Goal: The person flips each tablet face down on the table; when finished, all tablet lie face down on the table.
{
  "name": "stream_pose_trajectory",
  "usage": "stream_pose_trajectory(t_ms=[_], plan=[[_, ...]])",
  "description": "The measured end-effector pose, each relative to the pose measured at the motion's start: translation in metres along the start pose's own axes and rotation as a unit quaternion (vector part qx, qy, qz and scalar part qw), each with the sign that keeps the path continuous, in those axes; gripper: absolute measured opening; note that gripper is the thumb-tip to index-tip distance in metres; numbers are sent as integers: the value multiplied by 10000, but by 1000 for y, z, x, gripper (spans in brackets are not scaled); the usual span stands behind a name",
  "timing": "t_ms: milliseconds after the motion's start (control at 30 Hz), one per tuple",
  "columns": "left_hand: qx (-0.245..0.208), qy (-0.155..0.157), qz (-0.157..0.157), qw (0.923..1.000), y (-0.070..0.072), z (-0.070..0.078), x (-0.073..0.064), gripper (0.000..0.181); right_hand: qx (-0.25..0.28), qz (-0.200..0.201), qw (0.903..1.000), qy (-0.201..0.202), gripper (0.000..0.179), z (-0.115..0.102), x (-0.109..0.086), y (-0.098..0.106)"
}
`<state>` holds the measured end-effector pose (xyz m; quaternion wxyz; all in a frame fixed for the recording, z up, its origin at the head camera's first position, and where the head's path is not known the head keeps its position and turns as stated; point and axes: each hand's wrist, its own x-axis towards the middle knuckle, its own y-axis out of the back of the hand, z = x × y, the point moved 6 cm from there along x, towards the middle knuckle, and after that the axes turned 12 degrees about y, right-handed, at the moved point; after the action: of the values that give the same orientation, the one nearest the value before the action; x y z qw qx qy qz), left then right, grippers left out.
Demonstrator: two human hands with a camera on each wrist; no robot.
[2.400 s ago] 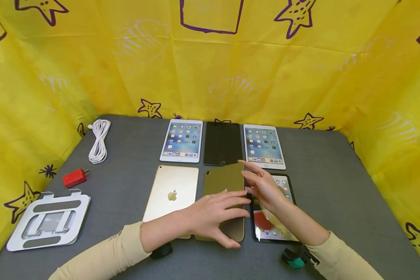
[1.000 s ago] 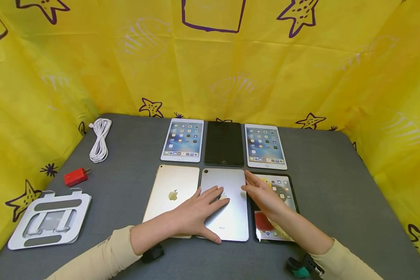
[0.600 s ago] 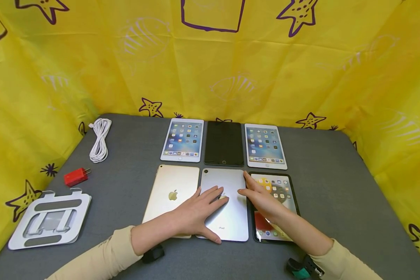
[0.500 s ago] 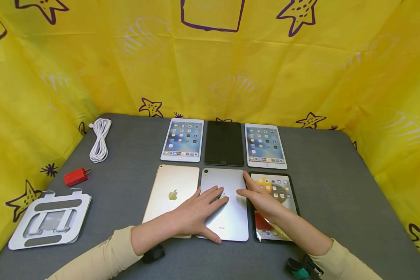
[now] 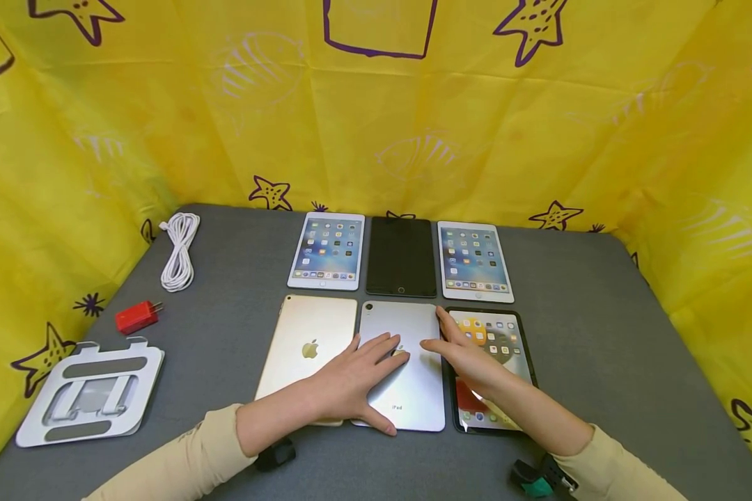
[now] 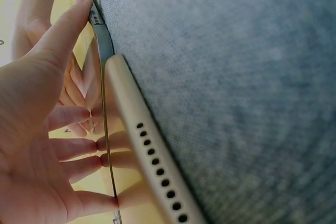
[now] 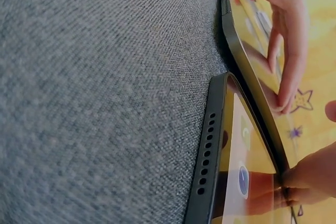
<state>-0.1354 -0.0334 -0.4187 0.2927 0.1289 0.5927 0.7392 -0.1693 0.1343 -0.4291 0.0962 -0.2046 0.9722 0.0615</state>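
A silver iPad (image 5: 407,396) lies back side up in the middle of the front row. My left hand (image 5: 357,383) rests on it with spread fingers, its thumb near the bottom edge; the left wrist view shows this hand (image 6: 37,129) too. At the iPad's upper right edge is my right hand (image 5: 476,358), its fingers extended along the side and its thumb over the back. A gold iPad (image 5: 294,334) lies face down on the left, partly under my left forearm. On the right, beneath my right hand, a black-framed tablet (image 5: 514,341) shows its lit screen.
Behind lie a white tablet (image 5: 326,250), a black tablet (image 5: 401,257) and another white tablet (image 5: 474,261), all face up. At left are a coiled white cable (image 5: 177,254), a red charger plug (image 5: 136,317) and a folded stand (image 5: 94,396). Yellow cloth (image 5: 376,104) surrounds the grey table (image 5: 589,334).
The silver iPad, tilted up at 2.4 s ago, has come down flat. My left hand has shifted left onto its back. Since then my right thumb has slid slightly left over it.
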Motion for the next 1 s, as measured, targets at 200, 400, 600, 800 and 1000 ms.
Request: stream_pose_trajectory(t_ms=[200,400,600,800,1000], plan=[[65,31,-10,10000,-1,0,0,109,-195,26,9998,46,85,-1,0,0],[248,9,51,9997,-1,1,1,109,-409,-2,9989,217,82,-1,0,1],[344,32,75,9994,-1,3,2,108,-428,151,9983,358,68,-4,-3,8],[-40,67,111,9999,7,14,11,90,-629,483,9946,676,53,-15,-9,28],[-1509,-12,202,9883,15,27,26,58,-635,779,9913,851,47,-19,-22,63]])
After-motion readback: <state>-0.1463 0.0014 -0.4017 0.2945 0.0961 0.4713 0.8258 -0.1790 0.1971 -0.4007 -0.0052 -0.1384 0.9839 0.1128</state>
